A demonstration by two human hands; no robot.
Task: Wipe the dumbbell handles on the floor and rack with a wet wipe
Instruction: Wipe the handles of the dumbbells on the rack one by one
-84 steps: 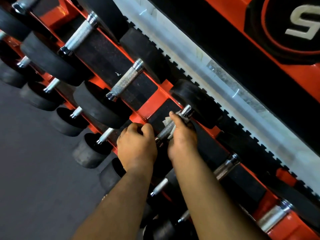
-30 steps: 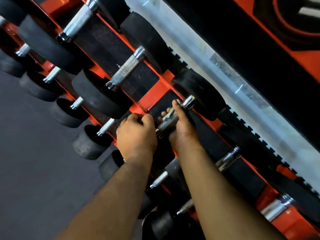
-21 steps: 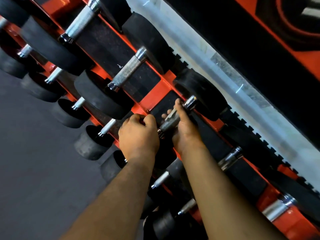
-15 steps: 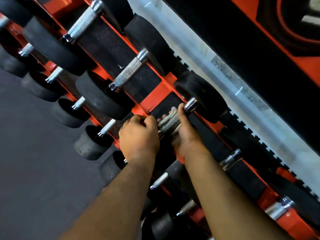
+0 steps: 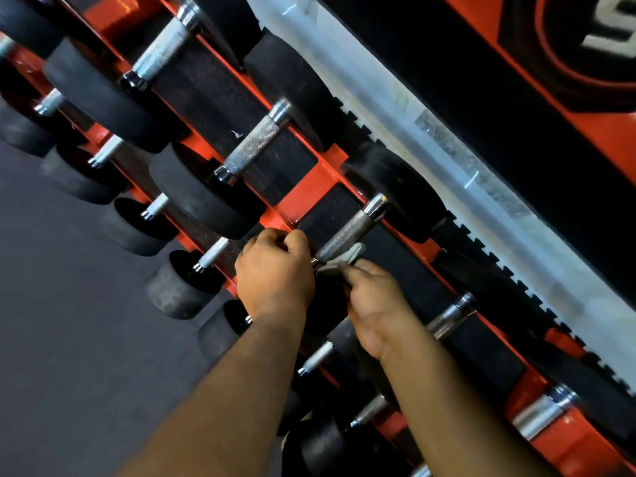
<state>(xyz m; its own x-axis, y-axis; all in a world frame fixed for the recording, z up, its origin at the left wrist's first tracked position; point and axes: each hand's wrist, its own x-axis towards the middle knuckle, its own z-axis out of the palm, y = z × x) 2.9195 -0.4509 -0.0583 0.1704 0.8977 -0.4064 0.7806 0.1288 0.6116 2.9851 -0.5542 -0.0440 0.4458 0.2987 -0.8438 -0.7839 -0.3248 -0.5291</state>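
Rack: an orange steel rack (image 5: 311, 191) with black rubber-lined cradles is seen slanting across the view; dumbbells are laid crosswise in it so that each handle is left bare between its two heads.

Handle in hand: a knurled metal handle (image 5: 347, 232) on the upper tier, near the middle of the rack's length, is being worked; its far black head (image 5: 395, 191) is seated at the rack's back edge, by the wall.

Wet wipe: a crumpled grey-white wet wipe (image 5: 339, 261) is pressed against the near end of that handle, at the rack's front edge.

Right hand: the right hand (image 5: 373, 306) is closed, the wipe pinched between thumb and fingertips so it can be dragged along the knurling.

Left hand: the left hand (image 5: 275, 270) is curled into a fist over the near head of the same dumbbell, apparently to keep it from rolling in its cradle; the head itself is hidden beneath it.

Other handles: a neighbouring handle (image 5: 253, 146) lies further along the upper tier, and smaller dumbbells are stored on the lower tier.

Writing: part of a white letter, possibly an S, is seen inside a round emblem (image 5: 605, 36) on the wall; nothing more can be read.

Progress: judged as mid-task, with several handles apparently left.
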